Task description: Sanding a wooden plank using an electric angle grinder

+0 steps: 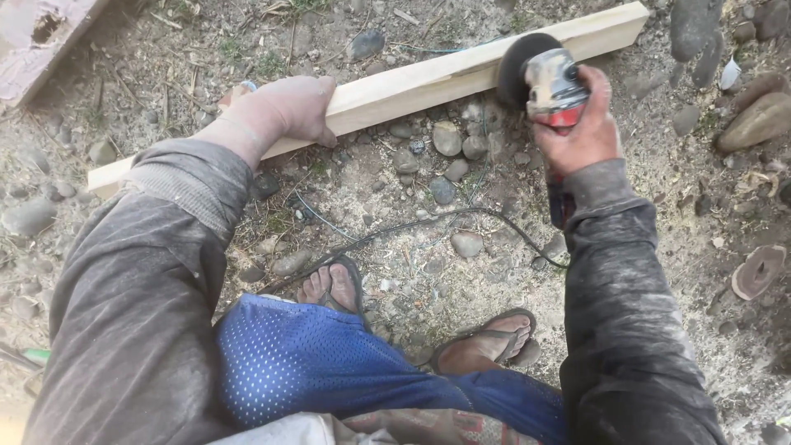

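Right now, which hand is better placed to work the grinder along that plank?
The right hand: it already grips the grinder, whose disc sits at the plank. The left hand lies farther along, pressing the plank down, so it looks better kept there.

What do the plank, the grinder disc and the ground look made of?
Plank: pale bare wood, apparently unfinished, with square sawn edges. Grinder in the right hand: dusty metal head; its dark disc looks abrasive, though that's uncertain. Ground: dry dirt with rounded stones. The left hand presses on the plank.
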